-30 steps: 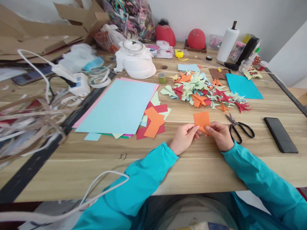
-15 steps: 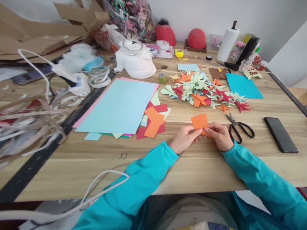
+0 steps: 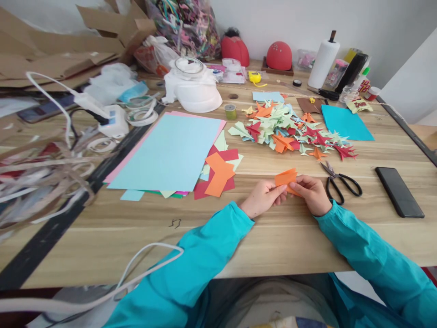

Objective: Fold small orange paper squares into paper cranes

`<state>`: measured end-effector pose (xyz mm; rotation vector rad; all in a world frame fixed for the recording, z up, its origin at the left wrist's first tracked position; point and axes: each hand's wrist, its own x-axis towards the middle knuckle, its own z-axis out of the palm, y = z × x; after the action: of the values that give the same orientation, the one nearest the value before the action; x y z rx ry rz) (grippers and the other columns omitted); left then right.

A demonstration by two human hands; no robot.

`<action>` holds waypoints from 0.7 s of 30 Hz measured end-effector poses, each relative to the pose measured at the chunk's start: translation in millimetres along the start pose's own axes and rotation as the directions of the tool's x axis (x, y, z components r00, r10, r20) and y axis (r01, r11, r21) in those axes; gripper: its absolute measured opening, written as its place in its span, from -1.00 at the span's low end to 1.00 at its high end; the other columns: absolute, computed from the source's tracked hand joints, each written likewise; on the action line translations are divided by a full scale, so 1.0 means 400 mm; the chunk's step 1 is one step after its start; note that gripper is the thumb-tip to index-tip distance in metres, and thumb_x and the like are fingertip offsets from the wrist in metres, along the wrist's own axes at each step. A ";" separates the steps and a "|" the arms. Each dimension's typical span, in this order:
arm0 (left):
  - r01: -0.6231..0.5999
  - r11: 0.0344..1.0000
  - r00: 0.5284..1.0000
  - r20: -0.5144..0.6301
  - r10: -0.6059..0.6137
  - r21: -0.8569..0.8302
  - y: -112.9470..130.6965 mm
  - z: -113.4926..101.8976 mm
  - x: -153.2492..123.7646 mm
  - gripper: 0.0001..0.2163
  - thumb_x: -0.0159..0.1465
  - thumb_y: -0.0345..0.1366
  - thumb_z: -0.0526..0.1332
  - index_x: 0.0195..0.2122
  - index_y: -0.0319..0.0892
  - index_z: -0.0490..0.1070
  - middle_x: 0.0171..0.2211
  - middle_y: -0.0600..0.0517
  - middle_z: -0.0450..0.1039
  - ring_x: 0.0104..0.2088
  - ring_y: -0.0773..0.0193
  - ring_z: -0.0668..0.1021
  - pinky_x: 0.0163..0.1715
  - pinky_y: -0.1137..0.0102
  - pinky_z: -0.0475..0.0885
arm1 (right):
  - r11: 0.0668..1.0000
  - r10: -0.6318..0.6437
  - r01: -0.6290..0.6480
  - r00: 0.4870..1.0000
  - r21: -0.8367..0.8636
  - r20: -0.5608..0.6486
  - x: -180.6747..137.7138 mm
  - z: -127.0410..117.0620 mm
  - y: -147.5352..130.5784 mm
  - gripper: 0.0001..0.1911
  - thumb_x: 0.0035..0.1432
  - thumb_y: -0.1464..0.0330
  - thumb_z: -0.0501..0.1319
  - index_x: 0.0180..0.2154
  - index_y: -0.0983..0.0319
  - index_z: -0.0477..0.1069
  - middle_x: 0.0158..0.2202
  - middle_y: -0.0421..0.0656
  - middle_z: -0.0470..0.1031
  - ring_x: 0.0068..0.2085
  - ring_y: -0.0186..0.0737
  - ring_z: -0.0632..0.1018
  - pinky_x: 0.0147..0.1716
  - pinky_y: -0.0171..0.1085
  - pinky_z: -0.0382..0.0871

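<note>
A small orange piece of paper (image 3: 286, 177) is held between my two hands above the table's front part. It is bent, with its upper part tipped over. My left hand (image 3: 264, 197) pinches its left side, thumb on top. On its right side, my right hand (image 3: 311, 193) grips it between thumb and fingers. Black-handled scissors (image 3: 341, 180) lie just right of my right hand, blades partly spread. Beyond my hands spreads a pile of folded paper shapes (image 3: 280, 123) in pale green, orange and red. Orange paper strips (image 3: 220, 174) lie left of my left hand.
Large coloured sheets (image 3: 167, 150) are stacked at left, pale blue on top. A black phone (image 3: 398, 191) rests at right. Tangled strips (image 3: 41, 173) and a white power adapter (image 3: 114, 119) crowd the left side. A white cable (image 3: 150, 269) crosses near my left sleeve.
The orange paper stood flat and square before; its top has now bent down, making it look shorter. Both hands have stayed almost in place, still gripping it.
</note>
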<state>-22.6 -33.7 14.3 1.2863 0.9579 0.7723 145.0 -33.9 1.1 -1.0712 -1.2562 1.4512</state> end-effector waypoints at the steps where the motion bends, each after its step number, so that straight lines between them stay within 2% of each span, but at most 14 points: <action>1: -0.012 1.000 1.000 0.000 0.012 0.007 0.001 0.000 -0.001 -0.70 0.18 -0.15 0.13 -0.56 -0.28 0.40 -0.64 0.04 0.36 -0.64 0.44 0.35 -0.62 0.50 0.23 | 1.000 0.011 -0.011 1.000 0.002 0.004 -0.001 0.000 -0.002 -0.77 -0.06 0.23 0.34 -0.42 0.27 0.45 -0.48 -0.19 0.53 -0.50 -0.36 0.49 -0.47 -0.34 0.40; 6: -0.082 0.995 0.996 -0.019 0.084 0.051 0.004 0.004 -0.007 -0.70 0.18 -0.13 0.12 -0.56 -0.25 0.39 -0.64 0.06 0.34 -0.63 0.43 0.34 -0.62 0.50 0.24 | 0.986 0.153 -0.144 0.982 -0.083 0.115 -0.006 0.002 -0.017 -0.68 0.02 0.14 0.25 -0.46 0.30 0.40 -0.58 -0.21 0.46 -0.66 -0.44 0.40 -0.72 -0.45 0.24; 9: -0.089 0.994 0.995 -0.041 0.092 0.070 -0.002 0.007 -0.008 -0.70 0.18 -0.14 0.12 -0.58 -0.25 0.37 -0.65 0.08 0.33 -0.63 0.43 0.34 -0.61 0.49 0.24 | 0.977 0.182 -0.158 0.968 -0.146 0.170 -0.009 0.005 -0.024 -0.63 0.02 0.09 0.22 -0.48 0.30 0.38 -0.64 -0.24 0.42 -0.71 -0.46 0.36 -0.78 -0.47 0.19; 17: -0.033 0.999 0.997 -0.068 0.032 -0.011 -0.014 0.008 -0.002 -0.68 0.18 -0.13 0.11 -0.57 -0.28 0.36 -0.66 0.05 0.32 -0.64 0.42 0.34 -0.62 0.49 0.23 | 0.981 0.165 -0.149 0.979 -0.126 0.120 -0.011 0.014 -0.022 -0.63 -0.01 0.08 0.25 -0.50 0.29 0.36 -0.68 -0.26 0.41 -0.74 -0.48 0.33 -0.79 -0.48 0.18; 21: -0.014 0.998 0.996 -0.089 0.009 -0.058 -0.011 0.011 -0.003 -0.69 0.17 -0.14 0.13 -0.56 -0.30 0.38 -0.63 0.04 0.34 -0.64 0.43 0.35 -0.62 0.48 0.24 | 0.967 0.190 -0.171 0.978 -0.189 0.086 -0.012 0.017 -0.032 -0.60 -0.03 0.06 0.25 -0.52 0.29 0.35 -0.75 -0.29 0.35 -0.80 -0.49 0.26 -0.85 -0.49 0.07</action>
<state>-19.5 -37.4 10.4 1.2158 0.9925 0.8666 140.4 -39.3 14.6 -1.2736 -1.4153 1.5687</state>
